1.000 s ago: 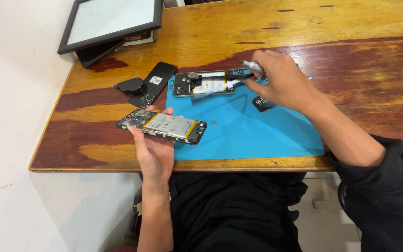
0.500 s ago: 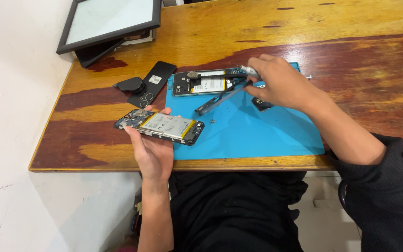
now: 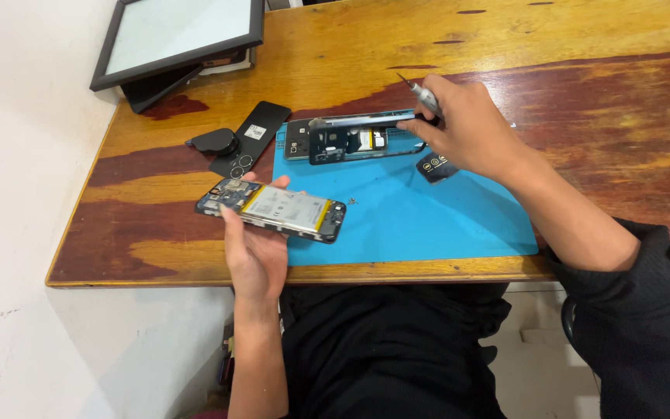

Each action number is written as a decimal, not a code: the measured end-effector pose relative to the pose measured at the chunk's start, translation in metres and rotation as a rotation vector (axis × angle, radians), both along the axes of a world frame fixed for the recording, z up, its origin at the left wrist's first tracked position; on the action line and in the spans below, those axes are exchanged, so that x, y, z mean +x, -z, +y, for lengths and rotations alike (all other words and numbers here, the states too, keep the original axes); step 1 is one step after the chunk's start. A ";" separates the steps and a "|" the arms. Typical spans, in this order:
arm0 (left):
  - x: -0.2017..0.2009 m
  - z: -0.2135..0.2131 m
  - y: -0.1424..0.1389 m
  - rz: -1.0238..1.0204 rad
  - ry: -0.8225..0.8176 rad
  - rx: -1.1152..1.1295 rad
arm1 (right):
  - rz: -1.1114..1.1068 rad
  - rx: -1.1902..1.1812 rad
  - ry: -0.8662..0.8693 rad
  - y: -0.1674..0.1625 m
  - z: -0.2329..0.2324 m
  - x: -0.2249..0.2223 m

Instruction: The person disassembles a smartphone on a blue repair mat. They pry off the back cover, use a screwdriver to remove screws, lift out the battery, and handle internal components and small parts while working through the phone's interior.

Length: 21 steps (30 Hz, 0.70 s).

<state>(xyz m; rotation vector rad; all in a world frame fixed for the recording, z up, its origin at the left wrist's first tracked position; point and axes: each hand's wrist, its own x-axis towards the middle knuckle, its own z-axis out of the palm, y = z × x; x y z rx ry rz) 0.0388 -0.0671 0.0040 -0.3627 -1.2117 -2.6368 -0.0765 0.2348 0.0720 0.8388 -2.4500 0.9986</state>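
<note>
Head view shows the left hand (image 3: 256,250) cradling an opened phone (image 3: 271,207) over the worktop (image 3: 583,116) edge, while the right hand (image 3: 463,128) pinches a screwdriver (image 3: 426,97) and lifts the phone frame (image 3: 354,138) off the blue mat (image 3: 428,217), seemingly mid-disassembly.

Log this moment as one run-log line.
left hand: holds opened phone | right hand: holds screwdriver, lifts phone frame | blue mat on wooden table

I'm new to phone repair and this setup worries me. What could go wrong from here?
The opened phone rests on the left hand at the table edge and might slip off. Tiny screws lie loose on the blue mat, easily brushed away. The right hand juggles a screwdriver beside the phone frame.
</note>
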 end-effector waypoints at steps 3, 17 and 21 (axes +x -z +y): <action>0.001 -0.001 0.000 0.037 0.047 -0.069 | -0.011 -0.113 -0.060 0.001 -0.002 -0.001; -0.004 -0.004 0.028 0.075 0.071 -0.117 | -0.324 -0.275 -0.276 0.007 -0.045 0.038; -0.001 -0.003 0.018 0.097 0.085 -0.164 | -0.330 -0.151 -0.178 0.007 -0.052 0.045</action>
